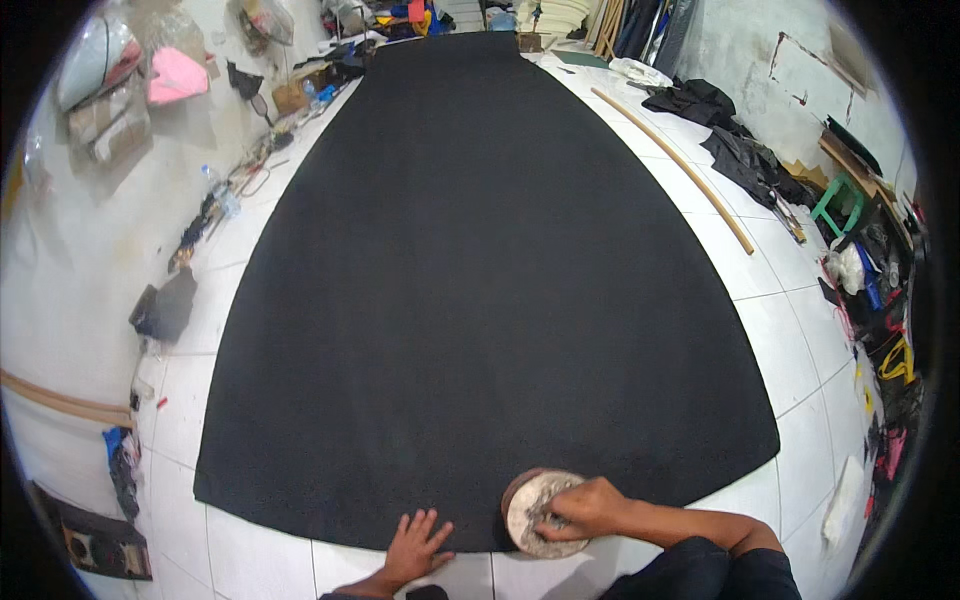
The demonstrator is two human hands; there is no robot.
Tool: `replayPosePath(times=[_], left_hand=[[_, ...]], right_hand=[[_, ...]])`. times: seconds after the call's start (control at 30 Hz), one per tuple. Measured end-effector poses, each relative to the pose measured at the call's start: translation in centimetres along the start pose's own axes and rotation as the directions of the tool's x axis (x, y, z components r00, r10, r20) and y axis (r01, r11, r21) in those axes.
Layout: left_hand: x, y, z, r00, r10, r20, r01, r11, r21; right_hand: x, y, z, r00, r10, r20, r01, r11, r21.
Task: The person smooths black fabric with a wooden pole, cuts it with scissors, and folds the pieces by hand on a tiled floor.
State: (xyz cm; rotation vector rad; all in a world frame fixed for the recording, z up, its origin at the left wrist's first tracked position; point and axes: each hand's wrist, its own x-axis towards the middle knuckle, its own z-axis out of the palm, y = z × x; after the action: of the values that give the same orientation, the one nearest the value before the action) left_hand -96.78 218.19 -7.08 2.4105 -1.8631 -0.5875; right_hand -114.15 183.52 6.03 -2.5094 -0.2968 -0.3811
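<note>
Right hand [590, 508] grips round grey disc [541, 512] — on black sheet [480, 280].

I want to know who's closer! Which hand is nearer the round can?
Right. The right hand rests on the round can; the left hand lies flat on the black sheet's edge, apart.

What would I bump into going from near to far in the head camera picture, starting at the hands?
Left hand flat on the white tile floor, beside the right hand on a round disc → big black sheet → clutter of bright things at the far end.
</note>
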Motion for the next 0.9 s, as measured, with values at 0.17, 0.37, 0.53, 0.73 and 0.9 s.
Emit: replayPosePath(times=[0.17, 0.37, 0.53, 0.73, 0.9], left_hand=[[-0.2, 0.0, -1.2, 0.999, -0.038, 0.011, 0.038, 0.998, -0.046], [3.6, 1.0, -8.4, 0.943, -0.033, 0.33, 0.068, 0.993, -0.094], [9.9, 2.7, -17.3, 0.51, -0.353, 0.785, 0.488, 0.87, 0.074], [13.6, 19.0, -33.7, 0.831, -0.309, 0.463, 0.547, 0.611, -0.572], [7.3, 28.3, -44.8, 0.975, 0.124, 0.186, 0.05, 0.689, -0.723]], right_hand=[[2.8, -0.2, -0.6, 1.0, 0.016, -0.007, -0.016, 0.998, -0.062], [2.0, 0.6, -1.2, 0.966, 0.181, 0.183, -0.193, 0.98, 0.054], [4.8, -2.5, -4.8, 0.818, 0.337, 0.467, -0.387, 0.922, 0.012], [1.9, -14.3, -10.3, 0.537, 0.524, 0.661, -0.603, 0.787, -0.134], [-4.0, -30.8, -21.4, 0.568, 0.489, 0.662, -0.601, 0.796, -0.072]])
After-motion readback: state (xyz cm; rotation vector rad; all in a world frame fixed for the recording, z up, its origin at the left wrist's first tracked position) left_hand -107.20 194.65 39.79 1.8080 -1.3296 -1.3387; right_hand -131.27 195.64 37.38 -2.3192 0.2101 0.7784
